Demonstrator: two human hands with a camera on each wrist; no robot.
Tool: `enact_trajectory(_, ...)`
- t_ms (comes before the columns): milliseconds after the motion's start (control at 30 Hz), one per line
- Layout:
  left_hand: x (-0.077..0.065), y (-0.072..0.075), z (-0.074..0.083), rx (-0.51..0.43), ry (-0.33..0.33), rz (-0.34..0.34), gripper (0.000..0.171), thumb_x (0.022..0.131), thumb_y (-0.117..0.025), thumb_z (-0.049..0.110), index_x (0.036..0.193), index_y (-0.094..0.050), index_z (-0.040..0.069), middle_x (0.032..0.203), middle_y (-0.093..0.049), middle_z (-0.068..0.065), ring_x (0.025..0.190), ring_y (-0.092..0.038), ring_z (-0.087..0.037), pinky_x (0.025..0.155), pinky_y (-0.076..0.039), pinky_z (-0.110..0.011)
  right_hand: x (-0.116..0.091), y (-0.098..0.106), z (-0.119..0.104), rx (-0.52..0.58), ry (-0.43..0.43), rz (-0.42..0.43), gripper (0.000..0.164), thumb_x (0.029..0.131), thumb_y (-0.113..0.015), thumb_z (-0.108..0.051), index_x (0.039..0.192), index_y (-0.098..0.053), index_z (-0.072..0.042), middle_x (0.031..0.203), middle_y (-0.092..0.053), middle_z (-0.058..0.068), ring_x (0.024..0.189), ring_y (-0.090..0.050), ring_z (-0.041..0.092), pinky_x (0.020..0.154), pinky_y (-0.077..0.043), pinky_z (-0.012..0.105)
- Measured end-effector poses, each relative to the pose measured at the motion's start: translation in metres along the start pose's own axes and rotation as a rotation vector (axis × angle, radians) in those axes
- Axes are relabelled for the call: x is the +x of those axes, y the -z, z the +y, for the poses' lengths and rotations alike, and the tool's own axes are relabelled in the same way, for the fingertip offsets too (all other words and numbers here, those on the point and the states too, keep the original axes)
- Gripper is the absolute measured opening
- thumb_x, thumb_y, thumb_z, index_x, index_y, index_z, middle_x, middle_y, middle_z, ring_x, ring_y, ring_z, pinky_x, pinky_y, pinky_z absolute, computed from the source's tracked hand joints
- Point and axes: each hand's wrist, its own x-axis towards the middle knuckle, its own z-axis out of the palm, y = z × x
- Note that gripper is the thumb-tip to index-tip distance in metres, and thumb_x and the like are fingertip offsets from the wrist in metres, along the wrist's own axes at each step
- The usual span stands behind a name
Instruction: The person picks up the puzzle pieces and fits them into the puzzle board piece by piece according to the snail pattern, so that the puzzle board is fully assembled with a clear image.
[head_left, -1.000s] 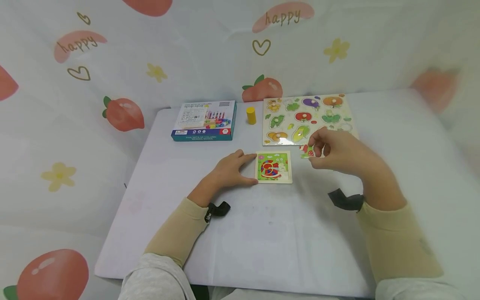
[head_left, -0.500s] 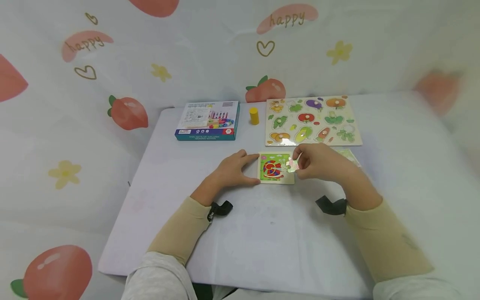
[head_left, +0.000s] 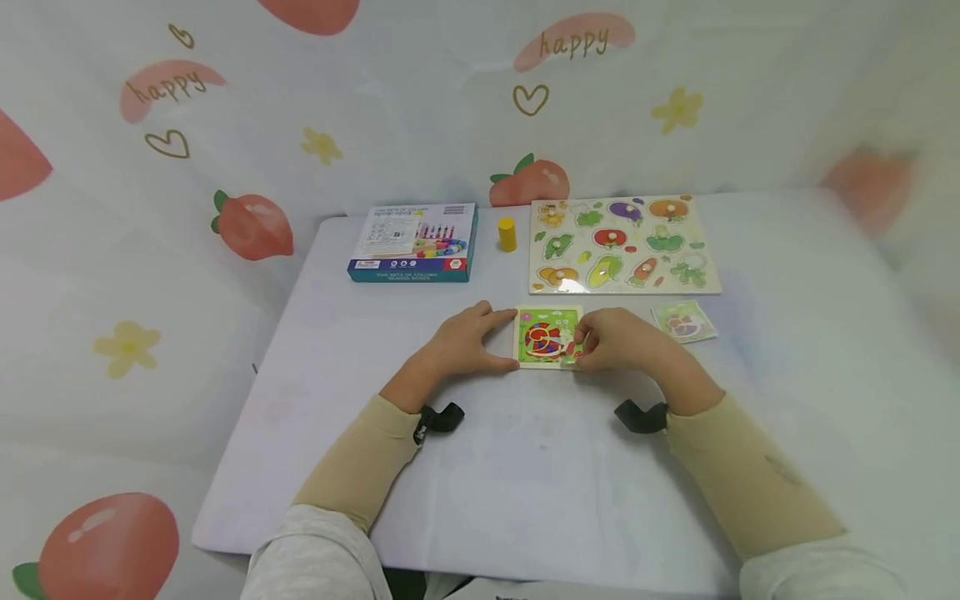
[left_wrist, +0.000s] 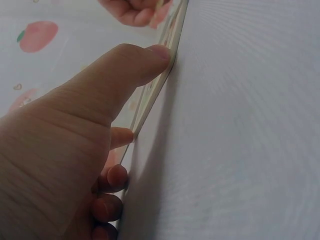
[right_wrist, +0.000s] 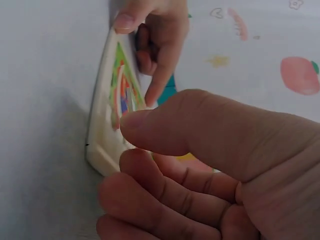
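A small square jigsaw puzzle board (head_left: 528, 362) with a colourful snail picture lies on the table. My left hand (head_left: 465, 340) steadies its left edge, the outstretched thumb and forefinger touching near the two corners. In the left wrist view the thumb (left_wrist: 135, 65) presses against the board's side. Over the right part of the board, my right hand (head_left: 618, 340) pinches a puzzle piece (head_left: 571, 358) between thumb and fingertips. Most of that piece is hidden by the fingers, and whether it sits in its slot I cannot tell. The right wrist view shows the thumb (right_wrist: 160, 120) over the board.
Behind the board lies a large vegetable peg puzzle (head_left: 626, 246). A yellow cylinder (head_left: 507, 234) stands left of it, beside a boxed bead set (head_left: 412, 242). To the right, a small card with a snail picture (head_left: 685, 322) lies on the white table (head_left: 480, 483).
My right hand has carried the puzzle piece leftward and down onto the right side of the board, uncovering the snail card. The left hand has stayed at the board's left edge.
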Motion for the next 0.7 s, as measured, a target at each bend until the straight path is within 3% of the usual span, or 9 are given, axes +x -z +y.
enact_trajectory(367,0.0006,0.0017,-0.0004,0.01,0.0,0.0,0.093,0.08,-0.078,0.064,0.157,-0.045,0.025,0.104,-0.046,-0.001,0.088,-0.045,-0.017,0.072,-0.038,-0.032,0.0066,-0.0047,0.0044,0.012,-0.032,0.006,0.028,0.085,-0.082,-0.016,0.104,-0.066,-0.003,0.08,-0.061,0.005,0.07,-0.055,0.019,0.066,-0.044,0.033)
enact_trajectory(700,0.0004,0.0001,0.0002,-0.001,0.016,-0.011,0.092,0.081,-0.078,0.064,0.157,-0.044,0.027,0.104,-0.047,-0.001,0.089,-0.046,-0.016,0.072,-0.038,-0.032,0.0088,-0.0065,0.008,0.013,-0.019,0.004,0.04,0.086,-0.082,-0.02,0.121,-0.066,-0.008,0.085,-0.066,0.005,0.074,-0.058,0.021,0.069,-0.047,0.035)
